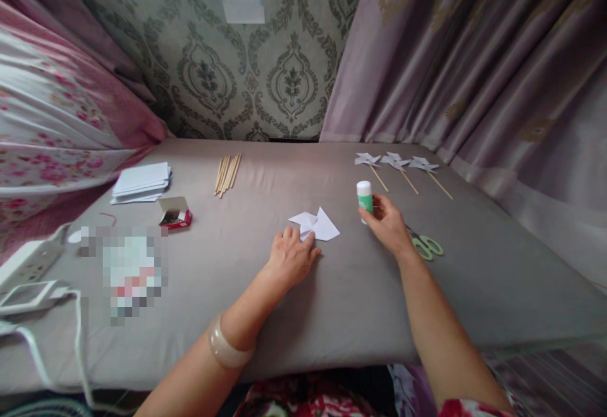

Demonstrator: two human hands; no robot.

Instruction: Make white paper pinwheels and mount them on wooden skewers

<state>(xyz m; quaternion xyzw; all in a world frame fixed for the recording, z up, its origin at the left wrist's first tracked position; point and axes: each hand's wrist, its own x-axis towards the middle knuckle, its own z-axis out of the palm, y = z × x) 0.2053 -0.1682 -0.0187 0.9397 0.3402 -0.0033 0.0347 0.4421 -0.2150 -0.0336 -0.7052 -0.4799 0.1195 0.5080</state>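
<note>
White and folded, the paper pinwheel point(325, 226) lies just beyond our loosely spread left hand point(293, 254), fingers touching its near edge; right of the pinwheel, our right hand point(389, 222) grips a glue stick point(364, 197).

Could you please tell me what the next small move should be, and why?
Probably stand the glue stick on the table and free the right hand. It holds the stick upright, to the side of the paper pinwheel rather than over it, and only the left hand touches the pinwheel; a second hand could help steady the paper.
</note>
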